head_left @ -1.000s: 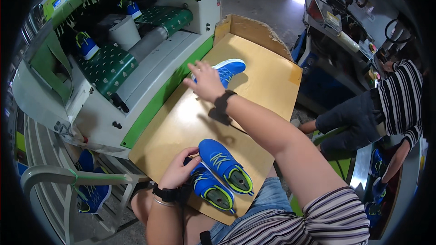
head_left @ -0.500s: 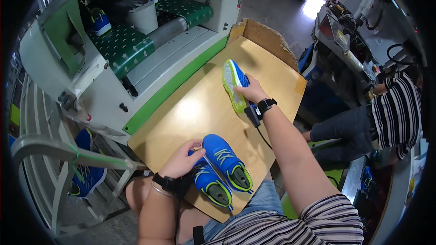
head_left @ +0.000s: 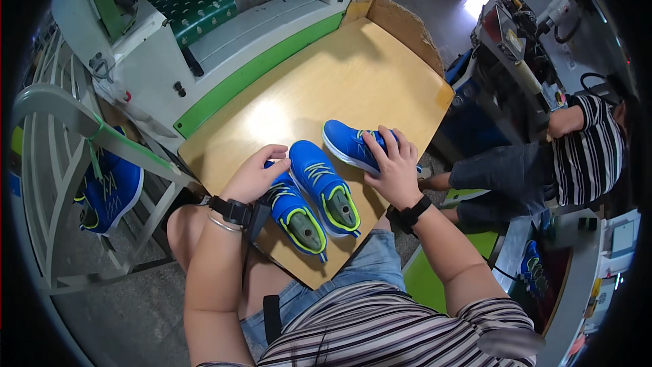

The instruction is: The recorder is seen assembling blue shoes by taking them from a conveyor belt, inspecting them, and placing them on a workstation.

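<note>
Two blue sneakers with lime-green collars and laces stand side by side on the wooden board, toes pointing away from me. Grey-green lasts fill their openings. My left hand (head_left: 257, 171) is around the toe of the left sneaker (head_left: 291, 205), thumb and fingers on either side, hiding that toe. Beside it, the middle sneaker (head_left: 318, 175) is untouched by my right hand. My right hand (head_left: 396, 168) grips a third blue sneaker (head_left: 350, 141) from above, fingers over its upper. That shoe is upright, toe to the left, its heel hidden under the hand.
The board (head_left: 326, 75) has a cardboard edge (head_left: 401, 24) at its far right. Beyond it stands a machine with a green conveyor belt (head_left: 200, 10). On the left, a blue sneaker (head_left: 112, 180) rests by a grey metal rack (head_left: 58, 105). Another person (head_left: 587, 156) works at the right.
My right hand has drawn the third sneaker nearer and turned it from showing its sole to upright. My left hand stays by the left sneaker's toe. The head view has shifted.
</note>
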`<state>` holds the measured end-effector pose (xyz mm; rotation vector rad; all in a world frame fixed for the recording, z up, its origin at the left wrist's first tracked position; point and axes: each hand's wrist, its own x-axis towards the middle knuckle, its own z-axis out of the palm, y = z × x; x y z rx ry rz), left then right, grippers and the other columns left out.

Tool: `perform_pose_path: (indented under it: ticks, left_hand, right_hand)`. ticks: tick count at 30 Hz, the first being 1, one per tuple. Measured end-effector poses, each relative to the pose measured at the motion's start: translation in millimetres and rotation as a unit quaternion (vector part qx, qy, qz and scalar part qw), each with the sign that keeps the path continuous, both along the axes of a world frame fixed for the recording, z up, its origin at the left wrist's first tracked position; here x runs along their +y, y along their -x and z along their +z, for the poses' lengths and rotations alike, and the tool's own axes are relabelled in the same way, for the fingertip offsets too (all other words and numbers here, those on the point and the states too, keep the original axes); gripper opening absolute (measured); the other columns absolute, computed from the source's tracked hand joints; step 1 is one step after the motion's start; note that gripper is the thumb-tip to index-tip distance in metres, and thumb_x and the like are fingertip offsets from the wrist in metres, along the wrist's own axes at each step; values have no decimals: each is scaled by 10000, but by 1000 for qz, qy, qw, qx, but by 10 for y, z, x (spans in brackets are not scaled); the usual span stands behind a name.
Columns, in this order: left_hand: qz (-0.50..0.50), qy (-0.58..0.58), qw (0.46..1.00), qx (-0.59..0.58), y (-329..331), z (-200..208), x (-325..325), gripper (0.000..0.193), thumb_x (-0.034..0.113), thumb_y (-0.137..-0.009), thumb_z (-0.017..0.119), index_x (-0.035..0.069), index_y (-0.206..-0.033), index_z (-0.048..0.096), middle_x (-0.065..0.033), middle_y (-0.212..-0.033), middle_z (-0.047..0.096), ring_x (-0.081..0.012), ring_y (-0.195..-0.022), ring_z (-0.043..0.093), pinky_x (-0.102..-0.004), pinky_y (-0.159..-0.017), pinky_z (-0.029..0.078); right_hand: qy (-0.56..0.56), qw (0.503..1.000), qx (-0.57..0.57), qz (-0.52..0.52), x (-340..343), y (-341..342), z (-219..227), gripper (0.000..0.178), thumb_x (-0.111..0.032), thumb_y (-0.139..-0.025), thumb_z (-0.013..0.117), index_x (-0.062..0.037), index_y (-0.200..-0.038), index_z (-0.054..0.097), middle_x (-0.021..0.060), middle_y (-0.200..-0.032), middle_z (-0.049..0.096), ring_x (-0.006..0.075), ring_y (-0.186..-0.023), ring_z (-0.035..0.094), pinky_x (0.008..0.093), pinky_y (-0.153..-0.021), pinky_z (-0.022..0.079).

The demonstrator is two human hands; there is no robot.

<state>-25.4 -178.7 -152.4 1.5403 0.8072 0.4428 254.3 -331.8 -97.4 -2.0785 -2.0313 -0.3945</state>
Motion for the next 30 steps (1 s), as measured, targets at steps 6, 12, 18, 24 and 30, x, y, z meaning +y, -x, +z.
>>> perform_pose_path:
  ticks: [6,12,18,24,30]
  left_hand:
    - [4,-6,1000,-2,-26,32,-18,476,280,-977,644,-12,-1340,549,-180,-1264,635,-247,-1166,600,-351,-999,479]
    - [1,-22,1000,5,2,-21,-6,482,290,-980,643,-14,-1341,547,-186,-1264,636,-256,-1175,600,-354,-1009,476]
    - [-4,-27,1000,3,24,-7,-8,482,298,-982,639,-9,-1342,549,-192,-1263,637,-264,-1170,608,-358,-1003,481]
    - [-10,-22,999,22,-38,11,-10,482,292,-976,647,-3,-1346,552,-193,-1284,627,-267,-1182,603,-362,-1008,480]
    - [-30,-70,996,54,-36,308,26,507,235,-923,713,16,-1356,565,-182,-1357,586,-281,-1269,555,-362,-1071,431]
  right_hand:
    - [-7,1000,-6,-17,-13,-7,-46,840,-247,-659,785,-255,-1446,491,106,-1437,459,351,-1327,396,513,-1021,349]
    - [-9,1000,-15,-11,-39,62,-55,869,-239,-636,813,-260,-1443,493,107,-1441,452,354,-1331,390,517,-1016,344]
    - [-1,1000,-12,-12,-27,76,-35,879,-242,-625,820,-257,-1441,492,113,-1447,448,367,-1330,394,521,-1017,343]
    - [14,998,32,-52,95,-120,24,873,-233,-596,774,-232,-1424,496,142,-1430,454,405,-1263,468,513,-1032,379]
    - [12,993,115,39,31,-348,93,819,-227,-596,760,-230,-1383,533,116,-1394,496,369,-1203,510,480,-1008,398]
